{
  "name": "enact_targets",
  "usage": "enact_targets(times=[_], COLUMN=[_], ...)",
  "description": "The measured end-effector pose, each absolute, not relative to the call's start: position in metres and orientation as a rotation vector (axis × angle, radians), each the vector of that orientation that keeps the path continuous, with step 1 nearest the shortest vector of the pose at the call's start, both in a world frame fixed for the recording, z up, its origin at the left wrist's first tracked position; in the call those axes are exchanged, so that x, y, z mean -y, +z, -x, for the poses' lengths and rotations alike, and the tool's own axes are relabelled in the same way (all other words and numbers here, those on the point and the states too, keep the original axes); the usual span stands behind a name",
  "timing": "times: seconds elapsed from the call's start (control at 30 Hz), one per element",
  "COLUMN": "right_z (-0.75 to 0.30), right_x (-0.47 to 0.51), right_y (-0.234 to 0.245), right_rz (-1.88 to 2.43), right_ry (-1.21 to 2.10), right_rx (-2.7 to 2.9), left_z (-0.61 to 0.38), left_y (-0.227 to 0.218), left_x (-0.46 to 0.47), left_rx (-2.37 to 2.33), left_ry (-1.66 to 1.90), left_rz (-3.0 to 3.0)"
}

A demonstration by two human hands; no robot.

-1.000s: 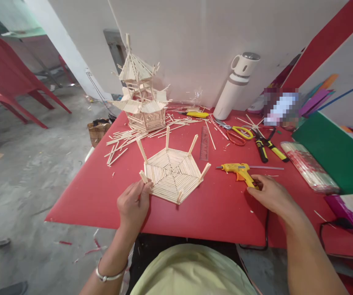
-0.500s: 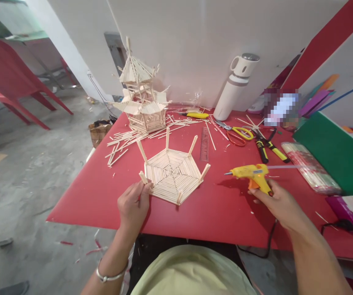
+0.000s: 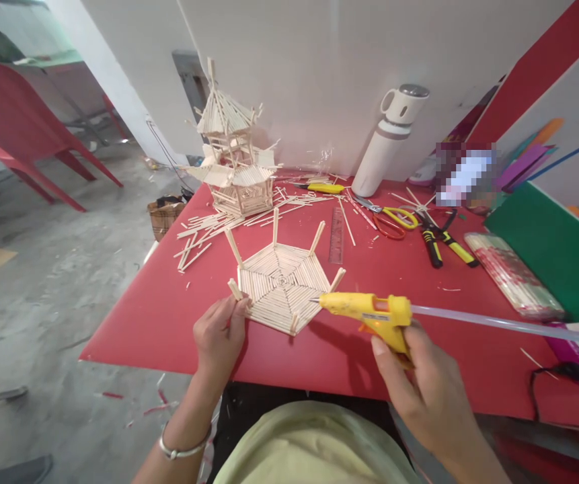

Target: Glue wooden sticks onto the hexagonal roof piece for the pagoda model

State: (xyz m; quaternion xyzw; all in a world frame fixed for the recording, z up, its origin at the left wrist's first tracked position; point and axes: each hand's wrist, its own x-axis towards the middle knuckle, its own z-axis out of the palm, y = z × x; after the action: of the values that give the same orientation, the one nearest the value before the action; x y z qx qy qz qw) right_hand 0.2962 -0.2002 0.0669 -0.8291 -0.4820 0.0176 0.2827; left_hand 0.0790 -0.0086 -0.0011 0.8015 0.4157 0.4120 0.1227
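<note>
My left hand (image 3: pixel 222 331) pinches the near-left corner of a flat polygonal panel of wooden sticks (image 3: pixel 279 289), at the foot of a short stick post (image 3: pixel 235 289). Several such posts stand up around the panel's corners. In my right hand (image 3: pixel 420 383) is a yellow hot glue gun (image 3: pixel 370 310), its nozzle pointing left over the panel's right side. A long clear glue stick (image 3: pixel 491 323) runs out of the gun's back. Whether the nozzle touches the panel I cannot tell.
A stick-built pagoda (image 3: pixel 231 148) stands behind among loose sticks (image 3: pixel 198 235). Across the red table (image 3: pixel 158 316) lie a yellow cutter (image 3: pixel 324 189), ruler (image 3: pixel 336 235), scissors (image 3: pixel 390 218), pliers (image 3: pixel 443 242) and packed sticks (image 3: pixel 514 275). A white flask (image 3: pixel 387 144) stands by the wall.
My right hand has brought the glue gun leftward and nearer, so its nozzle is now over the panel's right side. My left hand keeps its hold on the corner.
</note>
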Motion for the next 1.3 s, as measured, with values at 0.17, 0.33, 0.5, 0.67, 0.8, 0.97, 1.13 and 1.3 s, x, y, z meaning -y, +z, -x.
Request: enact_targets(times=[0.17, 0.33, 0.5, 0.67, 0.8, 0.97, 1.13, 1.3], right_z=[-0.277, -0.267, -0.264, -0.266, -0.268, -0.269, -0.269, -0.270], right_x=[0.170, 0.134, 0.113, 0.105, 0.102, 0.101, 0.100, 0.097], right_y=[0.055, 0.062, 0.069, 0.062, 0.060, 0.062, 0.063, 0.062], right_rz=[2.140, 2.197, 2.209, 2.193, 2.165, 2.157, 2.164, 2.158], right_ry=[-0.180, -0.159, 0.039, 0.176, 0.218, 0.278, 0.324, 0.383], right_rx=[1.569, 1.705, 1.749, 1.736, 1.720, 1.733, 1.744, 1.722], left_z=[-0.078, -0.079, -0.080, -0.080, -0.080, -0.080, -0.081, -0.082], left_y=[-0.004, 0.001, 0.003, 0.003, 0.003, 0.002, 0.003, 0.003], left_x=[0.008, 0.010, 0.010, 0.010, 0.009, 0.009, 0.009, 0.009], left_rx=[-1.202, -1.184, -1.160, -1.153, -1.157, -1.134, -1.148, -1.137], left_ry=[1.191, 1.167, 1.188, 1.194, 1.175, 1.198, 1.197, 1.209], left_rz=[-2.322, -2.324, -2.305, -2.310, -2.322, -2.317, -2.325, -2.305])
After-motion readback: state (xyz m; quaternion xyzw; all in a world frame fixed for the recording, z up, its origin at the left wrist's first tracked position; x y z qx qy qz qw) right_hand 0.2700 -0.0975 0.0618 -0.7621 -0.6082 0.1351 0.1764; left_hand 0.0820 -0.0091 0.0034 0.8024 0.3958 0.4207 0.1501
